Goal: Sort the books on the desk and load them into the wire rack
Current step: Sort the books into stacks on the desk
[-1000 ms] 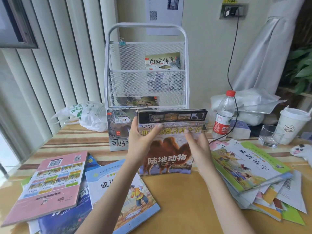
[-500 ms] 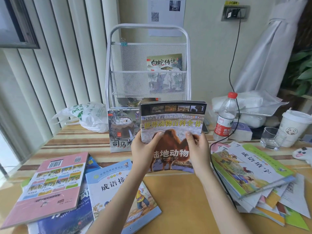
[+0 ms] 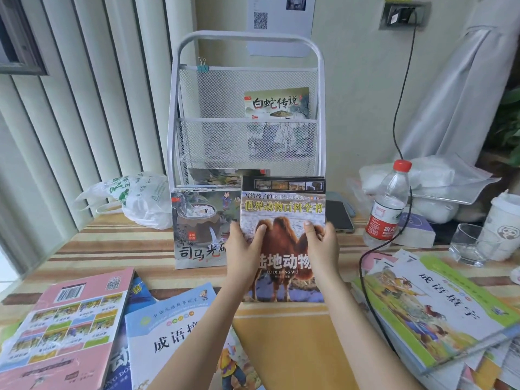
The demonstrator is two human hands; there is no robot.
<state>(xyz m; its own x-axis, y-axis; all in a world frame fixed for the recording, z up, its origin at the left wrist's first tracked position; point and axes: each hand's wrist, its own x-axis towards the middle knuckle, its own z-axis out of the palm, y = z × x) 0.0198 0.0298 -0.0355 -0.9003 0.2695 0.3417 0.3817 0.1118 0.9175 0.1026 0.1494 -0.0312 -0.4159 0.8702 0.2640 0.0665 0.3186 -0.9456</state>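
Standing upright at frame centre, the camel book (image 3: 283, 220) is pinched by left hand (image 3: 244, 250) and right hand (image 3: 323, 246), seemingly for slotting into the wire rack (image 3: 247, 136).

Camel book (image 3: 284, 209) held upright before wire rack (image 3: 247, 108), between both hands. Jar book (image 3: 201, 229) stood just left. One book (image 3: 277, 104) kept in rack's upper pocket. Bottle (image 3: 387, 209) placed right.

Book-strewn desk (image 3: 281, 342), wire rack (image 3: 247, 80)
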